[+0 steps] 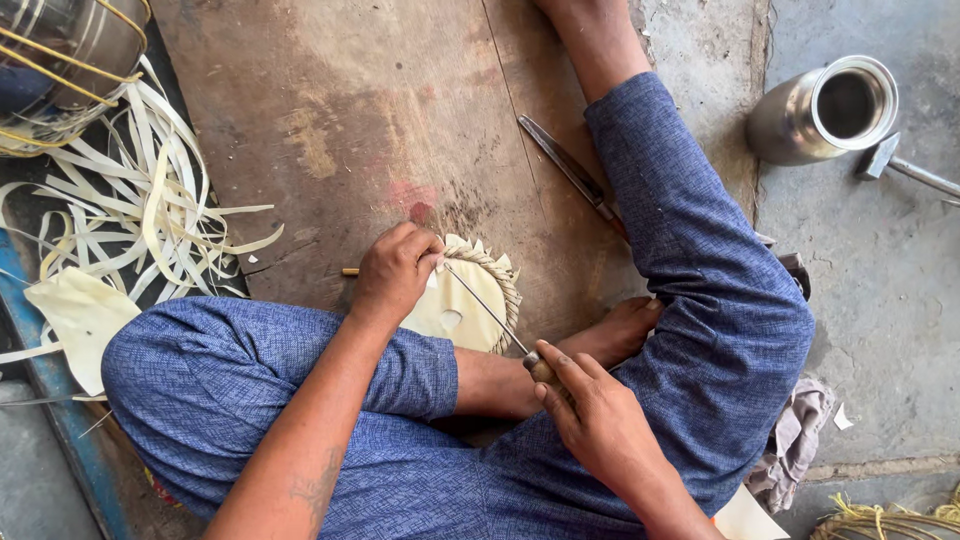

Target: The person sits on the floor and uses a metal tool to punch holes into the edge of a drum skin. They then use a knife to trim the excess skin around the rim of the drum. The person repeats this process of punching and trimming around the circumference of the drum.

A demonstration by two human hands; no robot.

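I sit cross-legged in blue trousers on a wooden board (360, 110). My left hand (393, 272) pinches the edge of a pale round woven disc (465, 310) with a braided rim, holding it on the board. In my right hand (590, 415) is the wooden handle of a thin metal awl (487, 308), its long spike slanting up-left across the disc toward my left fingers. A thin stick pokes out left of my left hand.
A heap of pale cut strips (140, 200) lies at the left beside a wire-wrapped metal pot (60, 60). A long knife (572, 175) rests on the board by my right leg. A steel canister (825, 110), a hammer (895, 165) and a rag (795, 440) lie on the concrete at right.
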